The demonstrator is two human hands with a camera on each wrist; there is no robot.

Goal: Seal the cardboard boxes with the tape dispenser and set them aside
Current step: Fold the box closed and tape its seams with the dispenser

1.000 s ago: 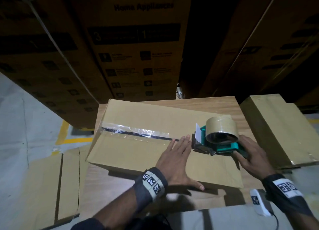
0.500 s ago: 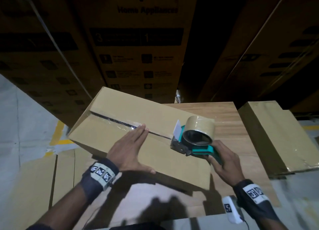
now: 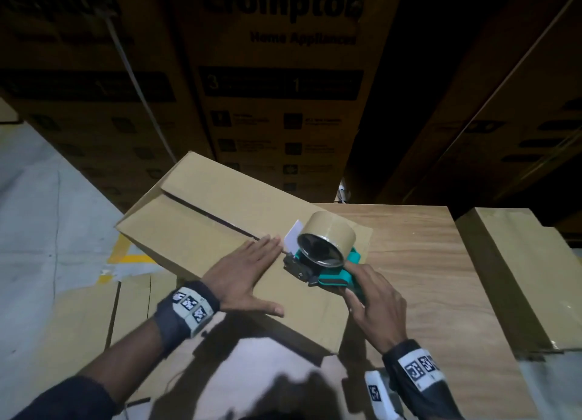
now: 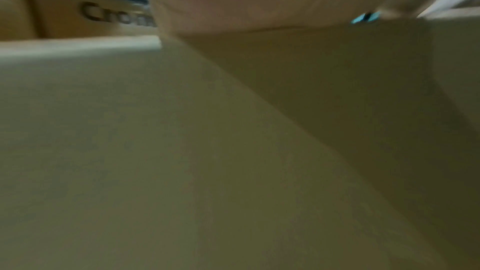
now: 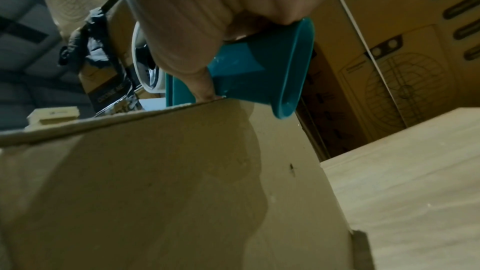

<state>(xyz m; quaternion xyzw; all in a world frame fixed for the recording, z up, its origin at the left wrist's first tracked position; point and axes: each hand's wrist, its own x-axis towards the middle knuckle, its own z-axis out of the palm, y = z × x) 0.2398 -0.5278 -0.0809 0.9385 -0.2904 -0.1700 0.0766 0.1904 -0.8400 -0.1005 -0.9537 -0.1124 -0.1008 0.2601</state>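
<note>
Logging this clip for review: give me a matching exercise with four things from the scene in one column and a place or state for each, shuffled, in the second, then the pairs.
Things:
1. left hand
2. right hand
3. tape roll
4. second box

Places or states:
A. mounted on the teal tape dispenser
B. lies at the table's right edge
C. flat on the cardboard box
D. grips the dispenser handle

Pairs: 1-C, 2-D, 3-A, 4-B
</note>
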